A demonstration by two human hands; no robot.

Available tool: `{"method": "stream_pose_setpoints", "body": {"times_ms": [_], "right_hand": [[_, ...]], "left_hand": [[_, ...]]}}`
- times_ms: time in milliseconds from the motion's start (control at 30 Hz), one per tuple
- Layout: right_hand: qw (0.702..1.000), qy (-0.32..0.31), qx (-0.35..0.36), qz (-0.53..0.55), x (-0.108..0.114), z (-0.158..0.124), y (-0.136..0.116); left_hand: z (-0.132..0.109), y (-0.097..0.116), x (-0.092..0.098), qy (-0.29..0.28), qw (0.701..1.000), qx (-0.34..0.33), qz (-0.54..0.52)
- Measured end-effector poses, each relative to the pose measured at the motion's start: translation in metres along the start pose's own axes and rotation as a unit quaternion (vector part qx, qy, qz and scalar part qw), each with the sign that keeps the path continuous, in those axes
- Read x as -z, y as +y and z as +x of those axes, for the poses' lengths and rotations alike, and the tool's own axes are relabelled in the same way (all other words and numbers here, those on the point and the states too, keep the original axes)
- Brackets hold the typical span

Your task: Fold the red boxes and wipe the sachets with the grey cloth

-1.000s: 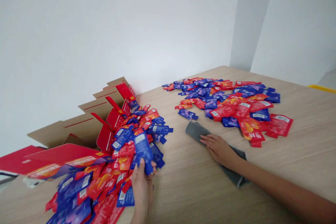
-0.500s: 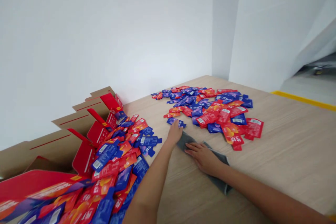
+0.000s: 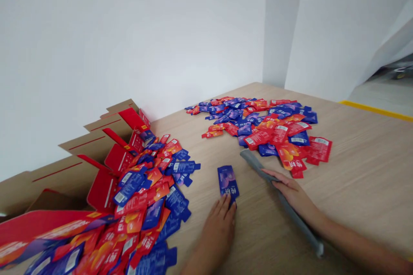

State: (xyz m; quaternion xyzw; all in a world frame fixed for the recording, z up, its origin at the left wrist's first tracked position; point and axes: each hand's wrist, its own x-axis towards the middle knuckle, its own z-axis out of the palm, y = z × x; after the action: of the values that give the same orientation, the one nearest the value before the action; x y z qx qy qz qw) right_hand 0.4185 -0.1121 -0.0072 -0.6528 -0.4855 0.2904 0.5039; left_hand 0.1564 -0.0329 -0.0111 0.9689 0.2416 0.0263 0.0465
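A single blue sachet (image 3: 227, 180) lies flat on the wooden table. My left hand (image 3: 220, 223) rests palm down with its fingertips on the sachet's near end, fingers stretched out. To the right, my right hand (image 3: 292, 189) grips a folded grey cloth (image 3: 301, 223) that stands on its edge as a long narrow strip, its far end close to the big pile. Behind both hands spreads a pile of red and blue sachets (image 3: 280, 133). Another sachet heap (image 3: 155, 180) lies on the left, against open boxes.
Open red and brown cardboard boxes (image 3: 97, 137) stand in a row on the left. A white wall (image 3: 129, 30) rises behind the wooden table (image 3: 364, 150). A yellow strip (image 3: 377, 111) runs beyond the table at the right.
My left hand has come back toward me, and the blue sachet has moved nearer with it. My right hand has shifted right, and the cloth has gone from lying flat to standing on edge.
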Motion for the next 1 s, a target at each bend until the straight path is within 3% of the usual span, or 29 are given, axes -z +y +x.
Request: {"method": "stream_pose_setpoints", "body": {"times_ms": [33, 100, 167, 233, 367, 533, 733, 867, 1000], "right_hand": [[0.999, -0.029, 0.036, -0.013, -0.013, -0.007, -0.010], [0.980, -0.144, 0.124, -0.063, -0.042, -0.019, -0.030], [0.934, -0.268, 0.196, -0.136, -0.066, -0.021, -0.043], [0.897, -0.323, 0.222, -0.207, -0.080, -0.011, -0.048], [0.897, -0.270, 0.210, -0.281, -0.085, 0.010, -0.046], [0.874, -0.325, 0.274, -0.236, -0.086, 0.000, -0.037], [0.928, -0.171, 0.231, -0.236, -0.067, 0.049, -0.018], [0.944, -0.132, 0.217, -0.209, -0.065, 0.071, -0.007], [0.965, -0.073, 0.183, -0.175, -0.062, 0.070, 0.000]], "left_hand": [[-0.014, 0.010, -0.004, 0.017, 1.000, -0.019, 0.007], [-0.034, 0.027, -0.010, 0.037, 0.998, -0.040, 0.011], [-0.044, 0.037, -0.012, 0.039, 0.999, -0.035, 0.010], [-0.046, 0.041, -0.012, 0.038, 0.999, -0.020, 0.009], [-0.045, 0.042, -0.013, 0.040, 0.999, -0.010, 0.000], [-0.043, 0.042, -0.013, 0.028, 0.999, 0.004, -0.040], [-0.041, 0.052, -0.002, 0.028, 0.996, 0.052, -0.071], [-0.016, 0.057, -0.001, 0.058, 0.985, 0.155, -0.048], [0.026, 0.048, 0.004, 0.056, 0.978, 0.203, -0.001]]}}
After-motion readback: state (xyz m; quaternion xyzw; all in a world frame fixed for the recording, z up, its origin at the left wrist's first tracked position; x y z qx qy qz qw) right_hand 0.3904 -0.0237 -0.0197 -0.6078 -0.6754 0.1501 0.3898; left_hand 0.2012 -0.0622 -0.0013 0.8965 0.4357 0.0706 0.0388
